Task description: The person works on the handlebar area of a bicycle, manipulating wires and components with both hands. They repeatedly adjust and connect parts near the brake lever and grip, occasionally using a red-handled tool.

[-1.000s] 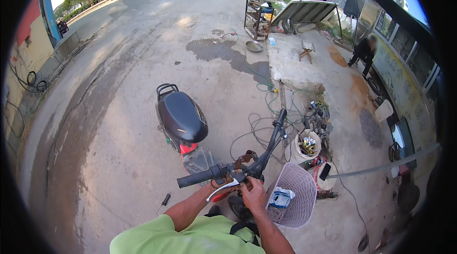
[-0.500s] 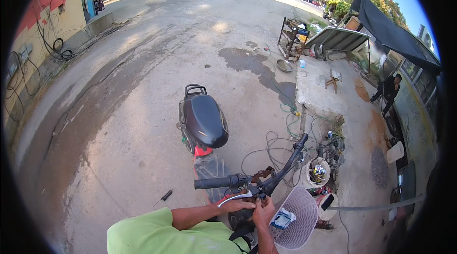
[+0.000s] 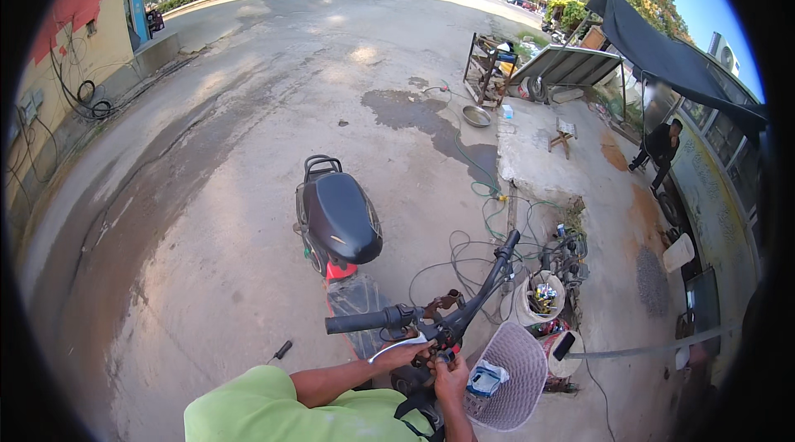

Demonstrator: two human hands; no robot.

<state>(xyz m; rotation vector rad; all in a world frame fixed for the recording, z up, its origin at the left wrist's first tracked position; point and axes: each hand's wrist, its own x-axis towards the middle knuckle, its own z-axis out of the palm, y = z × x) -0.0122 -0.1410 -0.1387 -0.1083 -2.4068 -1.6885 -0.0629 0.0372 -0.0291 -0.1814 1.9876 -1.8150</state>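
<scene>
I stand over the front of an electric scooter with a black seat [image 3: 344, 212] and a red body, its handlebar [image 3: 451, 322] slanting across in front of me. My left hand [image 3: 404, 354] reaches in under the silver brake lever [image 3: 399, 344], its fingers closed at the handlebar's middle; what they grip is hidden. Just beside it my right hand [image 3: 451, 377] pinches a small dark, rounded part [image 3: 445, 356] between thumb and fingers, close below the handlebar clamp. A pale wicker-look basket [image 3: 517, 367] with a blue-and-white packet [image 3: 487, 377] in it is right of my right hand.
A screwdriver [image 3: 283, 350] lies on the ground at left. Right of the handlebar stand a bucket of small items [image 3: 542, 297] and another with a phone [image 3: 564, 346] on top. Cables [image 3: 455, 256] trail over the concrete. A person [image 3: 661, 148] sits far right.
The whole view has shifted slightly. My right hand has tilted, and the small dark part in its fingers shows more plainly. My left hand stays at the handlebar's middle.
</scene>
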